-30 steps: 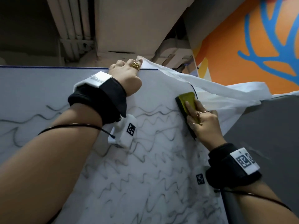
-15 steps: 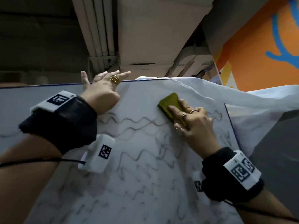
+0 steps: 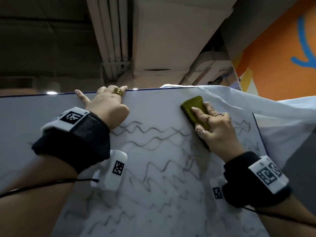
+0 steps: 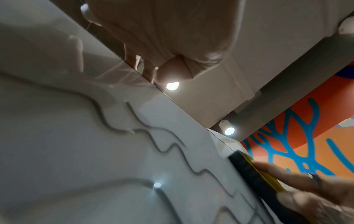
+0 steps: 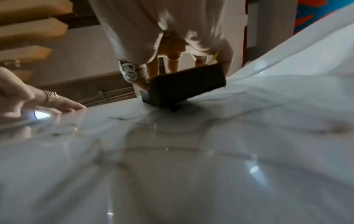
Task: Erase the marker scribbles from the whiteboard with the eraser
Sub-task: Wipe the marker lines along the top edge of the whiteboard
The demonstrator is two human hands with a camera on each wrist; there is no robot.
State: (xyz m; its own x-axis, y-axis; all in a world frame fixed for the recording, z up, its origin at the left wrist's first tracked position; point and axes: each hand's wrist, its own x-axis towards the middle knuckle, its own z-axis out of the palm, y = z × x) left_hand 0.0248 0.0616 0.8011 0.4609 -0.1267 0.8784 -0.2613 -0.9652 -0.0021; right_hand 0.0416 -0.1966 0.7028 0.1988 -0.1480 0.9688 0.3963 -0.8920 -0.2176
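The whiteboard [image 3: 153, 168] stands upright and is covered in wavy grey marker scribbles [image 3: 153, 132]. My right hand [image 3: 210, 120] holds the yellow-backed eraser [image 3: 193, 105], fingers spread over its back. It presses the dark felt side against the board near the top right, just under the upper edge. The felt shows in the wrist views too: eraser [image 4: 249, 171], eraser [image 5: 185, 86]. My left hand [image 3: 109, 105] is at the board's top edge, left of the eraser. Its ringed fingers hook over the edge and one finger lies flat on the board.
A white plastic sheet [image 3: 256, 113] drapes over the board's upper right corner, close to the eraser. Behind it is an orange wall with blue shapes [image 3: 282, 57]. Ceiling beams and pipes [image 3: 111, 40] run above the board. A grey surface [image 3: 299, 168] lies right of the board.
My right hand slid the eraser from the board's right edge leftward and up toward the top edge. My left hand let go, spread, then hooked the top edge again further left.
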